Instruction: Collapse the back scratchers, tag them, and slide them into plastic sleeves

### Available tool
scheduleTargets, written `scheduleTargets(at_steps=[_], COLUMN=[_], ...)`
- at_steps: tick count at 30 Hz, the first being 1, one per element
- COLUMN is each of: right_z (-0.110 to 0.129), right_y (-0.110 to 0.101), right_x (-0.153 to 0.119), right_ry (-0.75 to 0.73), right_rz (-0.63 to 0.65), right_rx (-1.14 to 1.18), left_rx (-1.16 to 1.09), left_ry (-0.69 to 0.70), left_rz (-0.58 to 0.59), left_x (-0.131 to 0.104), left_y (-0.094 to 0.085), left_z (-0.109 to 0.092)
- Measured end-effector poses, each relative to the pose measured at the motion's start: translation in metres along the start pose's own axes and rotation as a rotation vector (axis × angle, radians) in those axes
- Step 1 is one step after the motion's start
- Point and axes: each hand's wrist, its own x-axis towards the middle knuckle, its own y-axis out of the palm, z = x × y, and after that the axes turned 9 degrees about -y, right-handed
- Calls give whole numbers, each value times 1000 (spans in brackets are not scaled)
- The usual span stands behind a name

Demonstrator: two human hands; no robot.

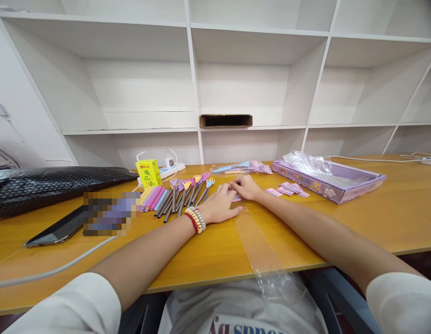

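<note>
My left hand lies on the wooden table, fingers spread, next to a row of metal sticks with small coloured hand-shaped tips. My right hand meets it, and both touch a small pink card lying between them. A long clear plastic sleeve runs from the hands to the table's front edge and hangs over it. Bead bracelets circle my left wrist.
A purple box lid with clear bags lies at the right, pink cards beside it. A yellow drink carton, power strip, black bag and phone occupy the left. White shelves stand behind.
</note>
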Motion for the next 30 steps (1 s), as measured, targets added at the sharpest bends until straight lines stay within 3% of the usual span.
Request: scheduleTargets(at_steps=[7,12,20,30], right_z=[-7,-17,-21,-28], right_y=[-3,-3,-9,-8], right_x=[1,2,4,2], right_ry=[-32,116,335,309], right_rz=[143,254,181,228], right_rx=[299,572,808,841], left_rx=[1,17,-12,130], left_ry=[12,2,54,123], left_rz=[-6,-1,-96,-129], left_x=[0,0,0,0], left_y=[-1,1,3,1], left_z=[-1,1,1,-4])
